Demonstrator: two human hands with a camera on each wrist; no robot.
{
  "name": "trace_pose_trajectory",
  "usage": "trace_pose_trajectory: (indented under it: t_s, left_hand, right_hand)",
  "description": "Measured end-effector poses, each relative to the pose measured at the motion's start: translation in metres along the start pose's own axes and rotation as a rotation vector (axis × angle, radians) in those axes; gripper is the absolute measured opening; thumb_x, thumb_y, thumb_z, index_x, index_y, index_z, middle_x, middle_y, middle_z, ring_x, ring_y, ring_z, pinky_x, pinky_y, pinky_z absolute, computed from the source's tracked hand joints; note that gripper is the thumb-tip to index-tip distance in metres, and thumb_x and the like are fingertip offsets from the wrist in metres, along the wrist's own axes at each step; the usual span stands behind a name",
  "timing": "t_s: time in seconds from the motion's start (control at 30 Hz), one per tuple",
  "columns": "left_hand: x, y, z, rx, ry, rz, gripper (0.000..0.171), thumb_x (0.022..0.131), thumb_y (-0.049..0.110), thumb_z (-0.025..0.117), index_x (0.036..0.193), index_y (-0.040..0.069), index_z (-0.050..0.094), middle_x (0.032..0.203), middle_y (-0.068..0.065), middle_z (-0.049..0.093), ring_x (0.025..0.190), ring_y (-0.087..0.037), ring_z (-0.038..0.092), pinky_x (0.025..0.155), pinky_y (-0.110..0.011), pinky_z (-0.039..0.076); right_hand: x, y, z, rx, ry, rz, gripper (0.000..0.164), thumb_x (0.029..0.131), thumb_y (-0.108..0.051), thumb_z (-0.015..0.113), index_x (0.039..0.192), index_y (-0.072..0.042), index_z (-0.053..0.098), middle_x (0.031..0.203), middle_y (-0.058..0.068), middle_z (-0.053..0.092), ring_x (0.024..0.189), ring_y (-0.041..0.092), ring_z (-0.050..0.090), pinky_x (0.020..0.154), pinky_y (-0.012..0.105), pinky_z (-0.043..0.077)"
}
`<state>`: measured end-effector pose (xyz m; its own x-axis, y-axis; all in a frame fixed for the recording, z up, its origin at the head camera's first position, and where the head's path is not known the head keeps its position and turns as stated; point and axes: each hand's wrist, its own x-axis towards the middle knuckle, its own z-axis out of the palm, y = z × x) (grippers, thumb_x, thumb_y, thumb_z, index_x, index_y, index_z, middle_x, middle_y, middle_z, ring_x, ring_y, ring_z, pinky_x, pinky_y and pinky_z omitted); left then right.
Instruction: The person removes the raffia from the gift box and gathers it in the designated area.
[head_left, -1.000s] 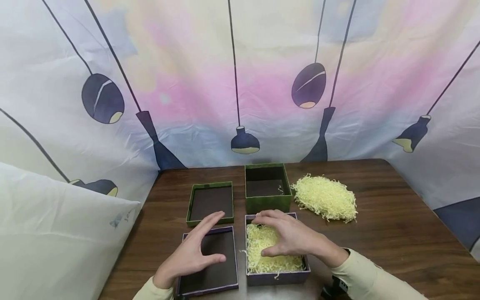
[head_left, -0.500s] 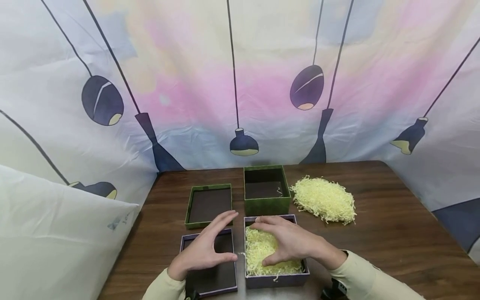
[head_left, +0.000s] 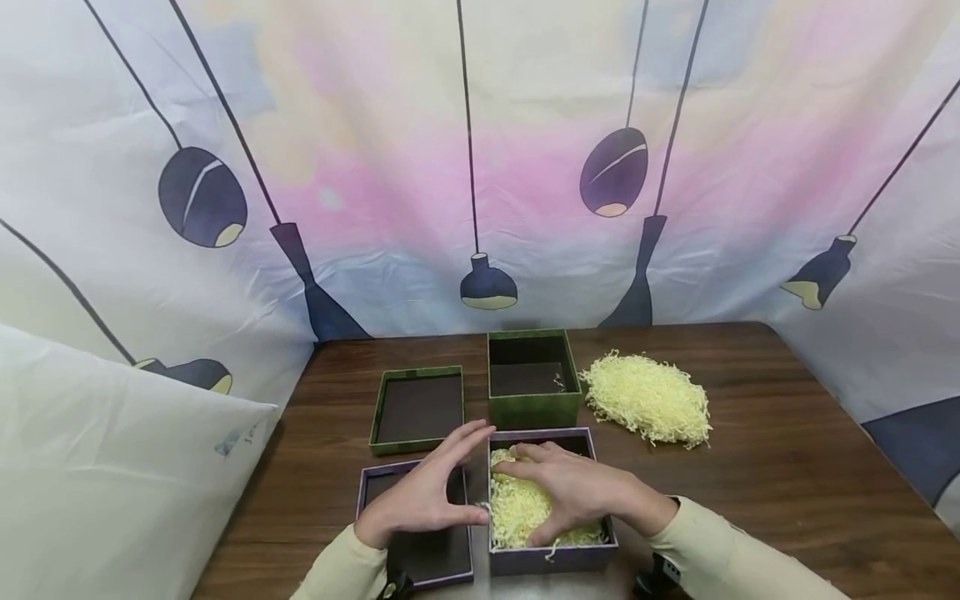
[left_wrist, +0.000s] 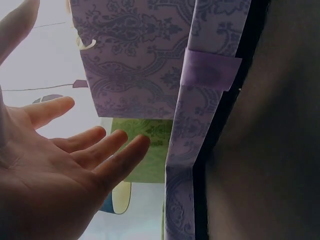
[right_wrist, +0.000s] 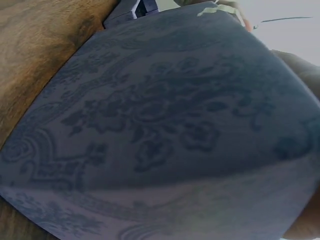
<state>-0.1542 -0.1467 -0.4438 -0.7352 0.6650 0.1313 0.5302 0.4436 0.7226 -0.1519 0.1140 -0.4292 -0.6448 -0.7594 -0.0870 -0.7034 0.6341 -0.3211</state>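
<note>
A purple patterned box (head_left: pixel 551 561) holds pale yellow shredded paper (head_left: pixel 516 510), with a few strands hanging over its front wall. My right hand (head_left: pixel 581 490) reaches into this box, fingers and thumb spread apart on the shreds. To the left, my left hand (head_left: pixel 420 493) hovers over a shallow purple lid (head_left: pixel 435 558), fingers extended and holding nothing. Its fingertips are right at the box's left edge. In the left wrist view, the left hand (left_wrist: pixel 65 160) has its palm showing beside the patterned box wall (left_wrist: pixel 135 75). The right wrist view is mostly filled by the box's side (right_wrist: pixel 160 105).
Behind the purple box stands a deeper green box (head_left: pixel 534 410) with a small shred inside. A shallow green lid (head_left: pixel 418 408) lies left of it, and a heap of yellow shredded paper (head_left: pixel 647 398) to its right. A printed cloth (head_left: pixel 390 167) hangs behind the wooden table (head_left: pixel 757 467).
My left hand has moved right, from over the purple lid toward the purple box. My right hand has sunk a little lower into the shredded paper.
</note>
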Motion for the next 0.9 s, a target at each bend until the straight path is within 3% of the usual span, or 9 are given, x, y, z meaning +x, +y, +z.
trace_pose_trajectory:
  t_s: [0.27, 0.57, 0.7, 0.9]
  left_hand:
    - [0.0035, 0.0018, 0.0018, 0.015, -0.031, -0.002, 0.097, 0.078, 0.043, 0.081, 0.153, 0.041, 0.021, 0.161, 0.009, 0.015, 0.145, -0.026, 0.026, 0.105, -0.052, 0.044]
    - [0.0050, 0.0013, 0.0033, -0.022, -0.085, 0.015, 0.102, 0.076, 0.042, 0.082, 0.156, 0.033, 0.019, 0.162, 0.002, 0.012, 0.144, -0.027, 0.029, 0.103, -0.043, 0.049]
    - [0.0058, 0.0023, 0.0040, -0.055, -0.113, 0.002, 0.105, 0.076, 0.041, 0.083, 0.157, 0.031, 0.016, 0.163, -0.001, 0.007, 0.146, -0.027, 0.024, 0.103, -0.039, 0.049]
    - [0.0065, 0.0037, 0.0044, -0.028, -0.121, -0.009, 0.104, 0.076, 0.044, 0.082, 0.156, 0.029, 0.018, 0.162, 0.000, 0.007, 0.145, -0.028, 0.025, 0.101, -0.037, 0.050]
  right_hand:
    - [0.0039, -0.0003, 0.0001, -0.042, -0.053, 0.035, 0.098, 0.069, -0.057, 0.082, 0.151, -0.035, 0.033, 0.152, 0.010, 0.038, 0.128, 0.035, 0.049, 0.095, 0.050, 0.051]
    - [0.0073, -0.0049, 0.0003, -0.040, -0.115, 0.110, 0.096, 0.068, -0.055, 0.083, 0.150, -0.037, 0.035, 0.156, 0.014, 0.033, 0.131, 0.046, 0.045, 0.102, 0.057, 0.045]
    - [0.0082, -0.0062, 0.0016, -0.051, -0.118, 0.123, 0.096, 0.067, -0.055, 0.083, 0.149, -0.037, 0.037, 0.155, 0.014, 0.034, 0.130, 0.049, 0.044, 0.101, 0.059, 0.045]
    - [0.0097, -0.0051, 0.0036, -0.064, -0.111, 0.116, 0.096, 0.066, -0.055, 0.084, 0.148, -0.036, 0.039, 0.154, 0.014, 0.036, 0.128, 0.050, 0.045, 0.100, 0.059, 0.046]
